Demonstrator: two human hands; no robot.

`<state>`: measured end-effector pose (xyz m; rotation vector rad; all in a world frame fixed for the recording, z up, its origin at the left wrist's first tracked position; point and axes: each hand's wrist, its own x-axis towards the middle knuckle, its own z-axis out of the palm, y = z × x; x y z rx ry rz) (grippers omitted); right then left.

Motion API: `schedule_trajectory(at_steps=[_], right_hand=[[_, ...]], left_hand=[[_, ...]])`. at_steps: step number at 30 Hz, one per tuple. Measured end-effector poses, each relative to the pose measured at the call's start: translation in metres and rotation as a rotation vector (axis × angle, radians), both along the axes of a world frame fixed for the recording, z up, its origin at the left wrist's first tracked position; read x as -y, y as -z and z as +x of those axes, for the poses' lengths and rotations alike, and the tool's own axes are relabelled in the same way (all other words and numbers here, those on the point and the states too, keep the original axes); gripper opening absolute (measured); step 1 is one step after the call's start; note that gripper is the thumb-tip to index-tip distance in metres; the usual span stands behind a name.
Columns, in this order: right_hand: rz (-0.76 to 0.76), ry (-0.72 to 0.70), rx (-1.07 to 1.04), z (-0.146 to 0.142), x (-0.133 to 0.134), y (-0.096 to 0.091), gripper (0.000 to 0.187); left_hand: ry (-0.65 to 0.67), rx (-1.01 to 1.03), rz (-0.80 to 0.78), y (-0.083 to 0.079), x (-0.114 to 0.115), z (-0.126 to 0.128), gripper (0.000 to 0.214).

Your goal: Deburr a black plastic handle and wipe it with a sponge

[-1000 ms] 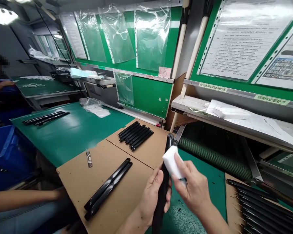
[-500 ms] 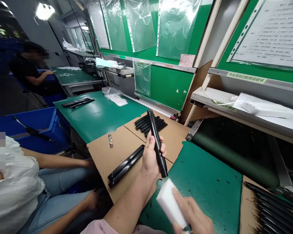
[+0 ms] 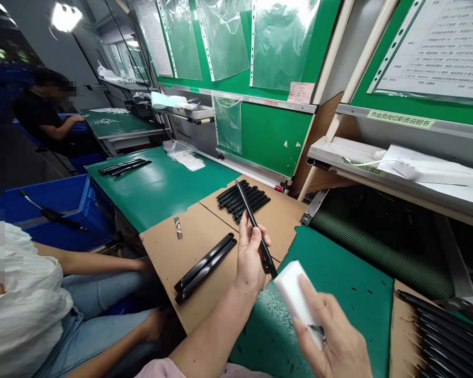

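Note:
My left hand [image 3: 250,257] is closed round a long, glossy black bar [image 3: 247,203], which slants from upper left to lower right above the cardboard. In my right hand [image 3: 331,325] is a white foam block [image 3: 295,289] with a dark smudge near its lower end. The block's upper corner is at the bar's lower end and seems to touch it. Two more black bars [image 3: 205,268] lie side by side on the cardboard [image 3: 163,241], left of my left hand. Beyond the held bar lies a row of several black bars [image 3: 262,199].
A co-worker [image 3: 23,304] sits close on the left. More bars lie on the green table [image 3: 153,184] and on cardboard at lower right [image 3: 402,336]. A small labelled tube [image 3: 178,228] rests on the cardboard. A ribbed conveyor belt [image 3: 378,257] and a shelf [image 3: 350,157] are at right.
My left hand has turned the bar so that its narrow side shows. My right hand has moved up and right, bringing the foam block to the bar's lower end.

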<state>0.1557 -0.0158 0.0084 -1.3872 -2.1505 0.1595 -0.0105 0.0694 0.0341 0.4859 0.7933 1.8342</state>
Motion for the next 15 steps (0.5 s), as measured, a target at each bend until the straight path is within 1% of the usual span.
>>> schedule_trajectory(at_steps=[2,4,6,8,10,11,13,15], right_hand=[[0.048,-0.001,0.085,-0.002,-0.012,-0.012,0.055],[0.067,-0.025,0.179,-0.006,-0.020,-0.017,0.057],[0.052,-0.067,0.225,-0.008,-0.020,-0.012,0.057],[0.002,-0.103,0.209,-0.005,-0.013,-0.001,0.054],[-0.098,-0.101,0.110,0.000,-0.004,0.010,0.048],[-0.157,-0.074,0.034,0.003,-0.001,0.014,0.047],[-0.242,-0.001,-0.126,0.007,0.001,0.013,0.048],[-0.264,0.035,-0.237,0.006,-0.003,0.007,0.050]], left_hand=[[0.091,0.055,0.015,0.002,0.002,0.008,0.057],[0.163,0.107,0.043,0.002,0.002,0.012,0.060],[0.151,0.125,0.083,-0.001,-0.002,0.007,0.058],[0.089,0.120,0.127,-0.004,-0.009,-0.005,0.049],[0.063,0.124,0.164,-0.005,-0.015,-0.016,0.036],[0.067,0.127,0.170,-0.005,-0.017,-0.020,0.031],[0.095,0.132,0.151,-0.002,-0.019,-0.020,0.025],[0.138,0.119,0.108,0.001,-0.019,-0.013,0.024]])
